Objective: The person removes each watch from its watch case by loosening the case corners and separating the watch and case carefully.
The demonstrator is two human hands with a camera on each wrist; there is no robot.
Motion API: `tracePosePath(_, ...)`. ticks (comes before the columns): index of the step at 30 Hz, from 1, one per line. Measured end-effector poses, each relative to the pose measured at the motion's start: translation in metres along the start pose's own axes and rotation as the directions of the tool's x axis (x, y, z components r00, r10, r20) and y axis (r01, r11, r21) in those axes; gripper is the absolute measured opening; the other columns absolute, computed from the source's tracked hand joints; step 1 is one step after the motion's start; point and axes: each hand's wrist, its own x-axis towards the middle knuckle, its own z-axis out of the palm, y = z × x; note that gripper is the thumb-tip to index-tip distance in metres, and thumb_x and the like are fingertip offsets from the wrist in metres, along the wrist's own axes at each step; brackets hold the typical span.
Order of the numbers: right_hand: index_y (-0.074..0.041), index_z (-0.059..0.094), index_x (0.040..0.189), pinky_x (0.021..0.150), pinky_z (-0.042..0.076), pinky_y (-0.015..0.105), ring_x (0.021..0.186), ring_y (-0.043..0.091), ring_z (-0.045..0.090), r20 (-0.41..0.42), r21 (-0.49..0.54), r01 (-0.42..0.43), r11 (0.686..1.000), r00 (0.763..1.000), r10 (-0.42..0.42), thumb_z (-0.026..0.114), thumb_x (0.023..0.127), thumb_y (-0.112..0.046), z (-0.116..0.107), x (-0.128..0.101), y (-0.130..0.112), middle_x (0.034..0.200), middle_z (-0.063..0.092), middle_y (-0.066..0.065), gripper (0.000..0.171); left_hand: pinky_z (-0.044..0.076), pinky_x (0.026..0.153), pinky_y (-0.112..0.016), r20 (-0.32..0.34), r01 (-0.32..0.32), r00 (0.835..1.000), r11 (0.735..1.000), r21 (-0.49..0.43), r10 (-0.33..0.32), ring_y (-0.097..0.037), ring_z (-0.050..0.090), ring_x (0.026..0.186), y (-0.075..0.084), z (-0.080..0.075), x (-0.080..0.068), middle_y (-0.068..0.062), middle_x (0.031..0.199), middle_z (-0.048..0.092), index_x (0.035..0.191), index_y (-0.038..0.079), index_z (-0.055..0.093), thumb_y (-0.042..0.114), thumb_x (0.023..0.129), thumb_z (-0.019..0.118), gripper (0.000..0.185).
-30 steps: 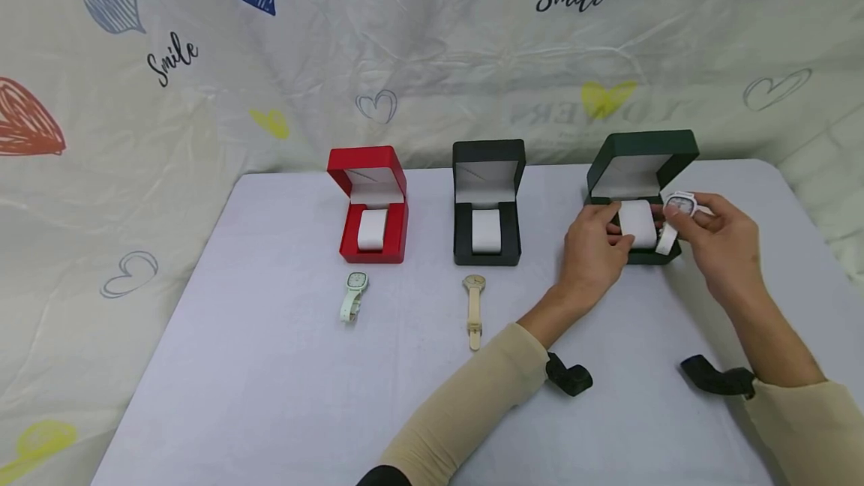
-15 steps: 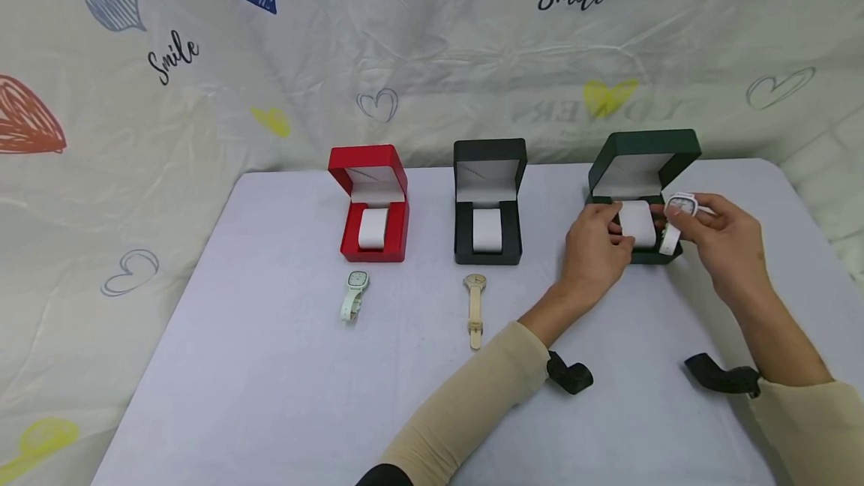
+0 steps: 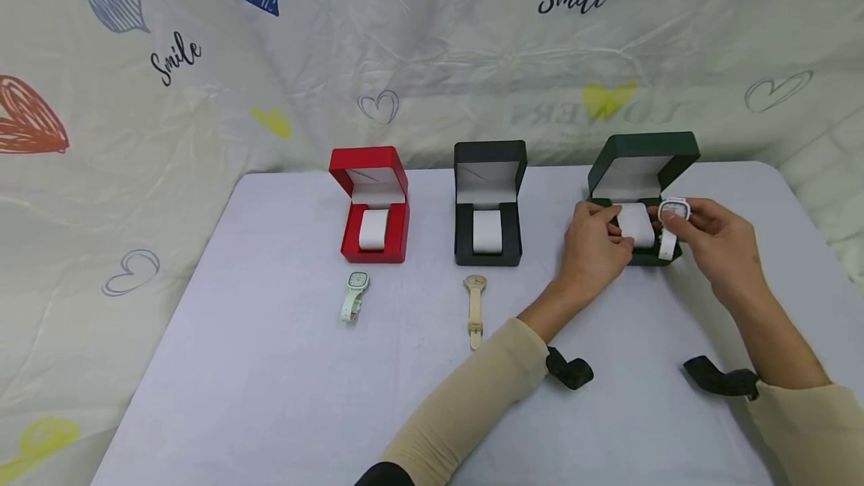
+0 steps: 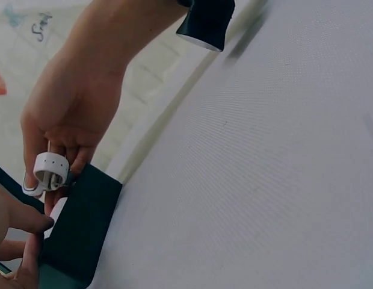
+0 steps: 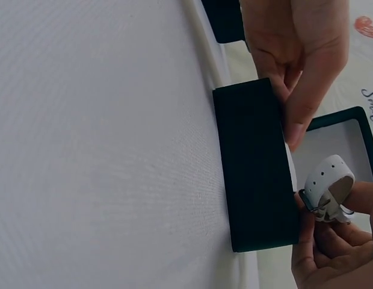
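An open dark green watch box stands at the right of the white table, with a white cushion inside. My left hand grips the cushion from the left, fingers curled on it. My right hand pinches a white watch at the box's right edge, its strap hanging down. The right wrist view shows the box front and the buckled strap in my fingers. In the left wrist view the watch hangs above the box.
An open red box and an open black box stand to the left, each with a white cushion. A pale green watch and a beige watch lie in front of them. A heart-printed cloth hangs behind.
My right hand has brought the white watch slightly left and down, closer to the cushion. My left hand keeps its hold on the cushion.
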Motion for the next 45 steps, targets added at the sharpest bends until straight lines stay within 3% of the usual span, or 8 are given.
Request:
tracePosePath(7,-0.030,0.064,0.126,0.075,0.042,-0.001,0.098,-0.017,0.054,-0.003,-0.021,-0.005,1.000,1.000,0.005,0.067,0.101,-0.036,-0.001,-0.004,0.002,0.097,0.061,-0.044,0.025,0.045,0.068,0.003,0.057,0.043,0.998,0.996,-0.081,-0.039,0.012,0.063,0.079,-0.001,-0.002,0.000,-0.001,0.117,0.058,0.137,0.009,0.068,0.011,0.092,0.076,0.046)
tracePosePath(11,-0.030,0.064,0.128,0.075,0.041,-0.002,0.100,-0.015,0.051,-0.015,-0.058,-0.026,0.998,1.000,0.025,0.067,0.101,-0.040,-0.002,-0.008,0.003,0.103,0.056,-0.036,0.029,0.047,0.070,0.001,0.094,0.078,0.994,0.985,-0.152,-0.064,0.012,0.064,0.082,-0.002,-0.004,-0.003,0.000,0.120,0.057,0.136,0.010,0.068,0.011,0.094,0.074,0.042)
tracePosePath(16,-0.027,0.064,0.131,0.075,0.041,-0.002,0.100,-0.015,0.052,-0.013,-0.046,-0.043,0.998,0.999,0.042,0.068,0.100,-0.040,-0.003,-0.010,0.003,0.103,0.056,-0.036,0.034,0.048,0.072,0.000,0.132,0.080,0.990,0.974,-0.214,-0.053,0.010,0.063,0.085,-0.001,-0.011,-0.008,-0.002,0.125,0.057,0.135,0.010,0.068,0.012,0.097,0.071,0.038)
tracePosePath(21,-0.021,0.064,0.137,0.074,0.044,-0.002,0.098,-0.015,0.052,-0.011,-0.049,-0.036,0.998,0.999,0.035,0.069,0.100,-0.038,-0.004,-0.014,0.002,0.102,0.057,-0.038,0.041,0.048,0.074,-0.001,0.152,0.014,0.988,0.973,-0.229,0.022,0.009,0.058,0.084,0.002,-0.018,-0.017,-0.003,0.130,0.056,0.136,0.013,0.067,0.014,0.100,0.068,0.036)
tracePosePath(25,-0.024,0.066,0.134,0.074,0.044,-0.002,0.098,-0.015,0.053,-0.017,-0.029,-0.025,0.999,1.000,0.024,0.069,0.100,-0.035,-0.006,-0.018,0.002,0.101,0.059,-0.039,0.035,0.047,0.078,0.000,0.161,-0.072,0.981,0.975,-0.209,0.107,0.006,0.062,0.094,0.003,-0.021,-0.025,-0.002,0.132,0.055,0.137,0.014,0.065,0.016,0.101,0.066,0.036)
tracePosePath(32,-0.026,0.069,0.127,0.077,0.044,-0.003,0.099,-0.016,0.056,-0.036,0.023,0.028,0.999,0.999,-0.027,0.070,0.100,-0.025,-0.006,-0.026,-0.001,0.103,0.062,-0.037,0.027,0.043,0.087,0.004,0.211,-0.230,0.946,0.968,-0.104,0.247,0.005,0.061,0.113,0.003,-0.017,-0.039,-0.001,0.138,0.052,0.142,0.013,0.059,0.019,0.104,0.063,0.039)
tracePosePath(38,-0.024,0.070,0.127,0.077,0.045,-0.003,0.098,-0.014,0.057,-0.032,0.008,0.054,0.999,0.998,-0.054,0.070,0.100,-0.022,-0.005,-0.034,-0.002,0.103,0.063,-0.037,0.027,0.041,0.087,0.004,0.251,-0.255,0.930,0.964,-0.082,0.267,0.004,0.059,0.117,0.002,-0.012,-0.051,-0.001,0.142,0.050,0.148,0.014,0.052,0.023,0.103,0.065,0.048)
tracePosePath(45,-0.021,0.068,0.130,0.076,0.047,0.000,0.095,-0.013,0.061,-0.006,0.014,0.096,0.995,0.995,-0.096,0.071,0.099,-0.016,-0.005,-0.040,-0.001,0.104,0.066,-0.032,0.032,0.037,0.083,0.005,0.226,-0.292,0.930,0.956,-0.029,0.290,0.003,0.059,0.102,0.000,-0.008,-0.056,-0.001,0.140,0.052,0.144,0.012,0.054,0.028,0.101,0.069,0.048)
